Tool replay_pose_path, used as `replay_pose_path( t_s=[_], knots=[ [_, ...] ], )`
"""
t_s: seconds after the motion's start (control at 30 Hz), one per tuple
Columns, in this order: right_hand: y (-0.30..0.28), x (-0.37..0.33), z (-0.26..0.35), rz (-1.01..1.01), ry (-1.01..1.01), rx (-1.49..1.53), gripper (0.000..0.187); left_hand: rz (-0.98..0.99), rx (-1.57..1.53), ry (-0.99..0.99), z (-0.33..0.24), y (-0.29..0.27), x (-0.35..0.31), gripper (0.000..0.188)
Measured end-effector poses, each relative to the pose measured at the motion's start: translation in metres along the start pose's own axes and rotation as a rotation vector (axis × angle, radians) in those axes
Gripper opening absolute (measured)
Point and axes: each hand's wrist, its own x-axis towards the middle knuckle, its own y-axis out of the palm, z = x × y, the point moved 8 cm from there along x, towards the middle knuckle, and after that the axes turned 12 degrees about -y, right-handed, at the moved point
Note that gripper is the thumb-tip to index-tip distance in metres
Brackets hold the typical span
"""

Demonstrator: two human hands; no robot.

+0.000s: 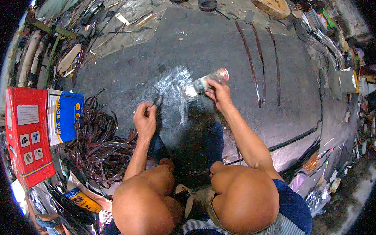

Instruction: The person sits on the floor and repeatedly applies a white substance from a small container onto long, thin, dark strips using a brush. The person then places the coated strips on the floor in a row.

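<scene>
Nearest, we list two bare bent knees, beyond the near edge of a dark grey sheet on the ground. By its left edge: one heaped tangle of glossy dark-brown strips; outside that, one red box with pictured squares, a blue-and-white container just beside it.

Next, over the sheet's near half, we enter the left hand — thumb and fingers curled to a pinch, a small dark object at their tips, too blurred for us to name. Farther along, the right hand: fingers wrapped round a can, tilted, pale end low and toward the left, reddish end raised. Whether it touches the sheet we cannot tell. Beside it, one smeared white patch.

Toward the sheet's right edge: three long dark strips, laid apart. Past the far edge: a pair of black slippers; past the far right corner, one round wooden block.
</scene>
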Motion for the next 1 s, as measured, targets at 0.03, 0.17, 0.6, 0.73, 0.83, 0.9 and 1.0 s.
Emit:
replay_pose_path(
  t_s=[0.03, 0.17, 0.6, 0.73, 0.83, 0.9, 1.0],
  knots=[
    [-0.011, -0.003, 0.001, -0.027, 0.073, 0.166, 0.043, 0.067, 0.003, -0.042, -0.006, 0.023, 0.005, 0.012],
    [-0.01, -0.03, -0.002, -0.034, 0.312, 0.655, 0.035, 0.417, -0.274, -0.351, -0.017, 0.078, 0.006, 0.01],
    [-0.007, -0.049, 0.027, 0.05, 0.148, 0.647, 0.032, 0.646, -0.43, -0.548, 0.009, 0.111, -0.007, 0.021],
    [0.008, -0.065, 0.078, 0.054, -0.298, 0.015, 0.047, 0.661, -0.198, -0.47, -0.029, 0.106, -0.013, 0.024],
    [0.036, -0.078, 0.096, 0.117, -0.573, -0.072, 0.061, 0.716, -0.179, -0.462, -0.046, 0.104, -0.015, 0.026],
    [0.041, -0.08, 0.095, 0.127, -0.648, -0.243, 0.064, 0.731, -0.222, -0.478, -0.056, 0.106, -0.022, 0.025],
    [0.062, -0.088, 0.096, 0.225, -0.741, -0.406, 0.066, 0.777, -0.403, -0.5, -0.051, 0.108, -0.029, 0.027]
  ],
)
